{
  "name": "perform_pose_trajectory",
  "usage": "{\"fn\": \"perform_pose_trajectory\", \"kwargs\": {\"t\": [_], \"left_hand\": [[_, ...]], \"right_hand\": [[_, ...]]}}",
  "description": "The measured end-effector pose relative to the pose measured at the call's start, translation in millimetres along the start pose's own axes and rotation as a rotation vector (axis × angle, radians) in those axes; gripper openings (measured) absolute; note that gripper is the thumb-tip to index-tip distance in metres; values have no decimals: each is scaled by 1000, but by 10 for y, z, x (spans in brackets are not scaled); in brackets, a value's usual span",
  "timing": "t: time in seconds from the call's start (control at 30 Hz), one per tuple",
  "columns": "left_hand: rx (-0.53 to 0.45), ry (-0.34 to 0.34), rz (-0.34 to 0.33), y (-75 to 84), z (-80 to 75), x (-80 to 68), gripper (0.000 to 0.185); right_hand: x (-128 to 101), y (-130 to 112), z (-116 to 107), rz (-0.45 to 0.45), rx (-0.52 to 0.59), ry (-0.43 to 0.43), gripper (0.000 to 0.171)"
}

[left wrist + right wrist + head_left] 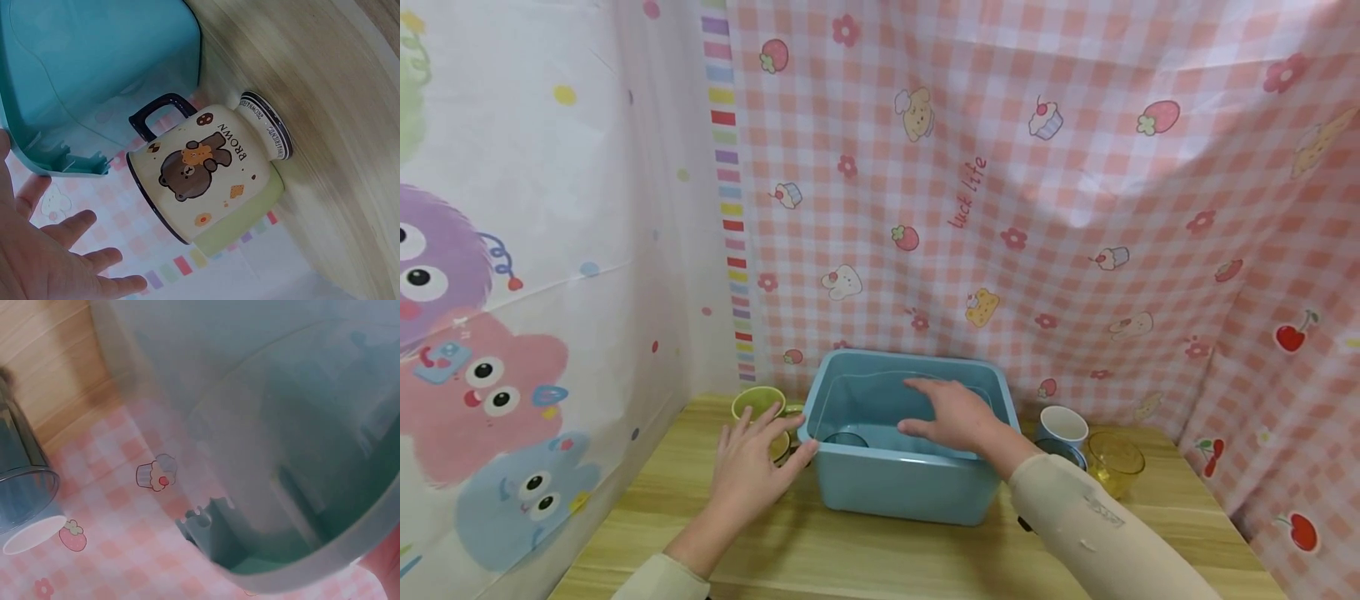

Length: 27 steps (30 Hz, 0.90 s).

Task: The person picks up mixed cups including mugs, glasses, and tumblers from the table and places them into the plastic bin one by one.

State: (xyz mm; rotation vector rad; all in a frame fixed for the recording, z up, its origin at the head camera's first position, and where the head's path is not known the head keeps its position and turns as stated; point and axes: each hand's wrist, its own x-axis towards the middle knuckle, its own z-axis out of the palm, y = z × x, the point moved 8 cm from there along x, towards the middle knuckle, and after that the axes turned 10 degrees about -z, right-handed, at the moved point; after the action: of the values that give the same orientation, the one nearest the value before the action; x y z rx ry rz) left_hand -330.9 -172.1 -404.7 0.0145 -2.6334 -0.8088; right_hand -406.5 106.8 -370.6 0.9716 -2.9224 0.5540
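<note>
A blue plastic bin [910, 487] stands in the middle of the wooden table. My left hand [752, 467] is at its left front corner, thumb by the rim and fingers spread over two mugs. One is a cream mug [200, 162] with a bear print and dark handle; behind it is a green mug [758, 403]. Over the bin's opening reaches my right hand [955, 417], thumb and fingers apart with nothing visible between them. Inside the bin, near the front left, shows the rim of a bluish glass [846, 439].
Right of the bin stand a white cup [1064, 426], a dark clear glass [28, 494] and an amber glass [1116, 467]. A pink checked cloth [880, 208] hangs behind the table, and a white cartoon cloth [587, 333] hangs at the left.
</note>
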Motion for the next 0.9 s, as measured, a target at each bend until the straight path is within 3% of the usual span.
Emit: {"fn": "perform_pose_trajectory", "kwargs": {"t": [0.9], "left_hand": [[4,-11,-5,17,-11,-10,54]], "right_hand": [[-264,138,-227,-40,-78,77,78]]}}
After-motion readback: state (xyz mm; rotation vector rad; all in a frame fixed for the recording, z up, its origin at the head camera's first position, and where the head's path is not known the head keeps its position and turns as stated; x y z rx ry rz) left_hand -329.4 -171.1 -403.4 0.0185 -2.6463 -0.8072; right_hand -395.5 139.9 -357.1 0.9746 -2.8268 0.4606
